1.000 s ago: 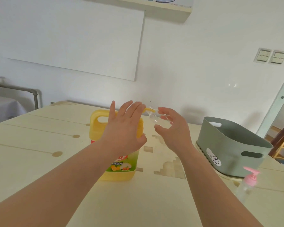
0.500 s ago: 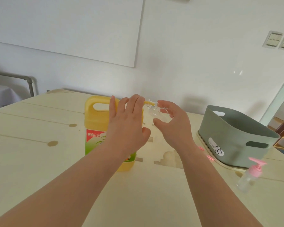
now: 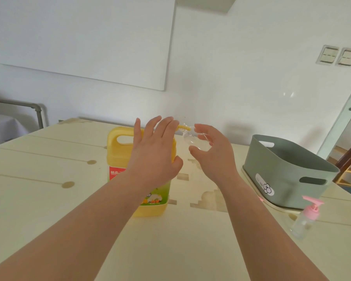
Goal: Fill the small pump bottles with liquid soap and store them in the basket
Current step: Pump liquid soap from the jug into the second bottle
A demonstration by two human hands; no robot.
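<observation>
**On a pale wooden table, two hands meet over a small bottle**

The pale wooden table (image 3: 49, 199) stands against a white wall with a white board (image 3: 79, 37) on the left and two light switches (image 3: 336, 55) on the right. A yellow detergent jug (image 3: 120, 159) stands upright near the middle of the table, its handle at the top.

The left hand (image 3: 152, 155) is raised in front of the jug with its fingers straight and slightly spread and the thumb held apart. A small yellow piece (image 3: 185, 128) shows just past its fingertips; whether the fingers hold it I cannot tell. The right hand (image 3: 215, 159) is just beside it, with fingers and thumb curled round a small clear bottle (image 3: 190, 139) held above the table, its top tilted toward the yellow piece.

To the right, a grey-green basket (image 3: 282, 179) with cut-out handles sits on a cream tray (image 3: 282, 208). A clear pump bottle with a pink pump (image 3: 306, 220) stands on the table just in front of the basket, at the near right.
</observation>
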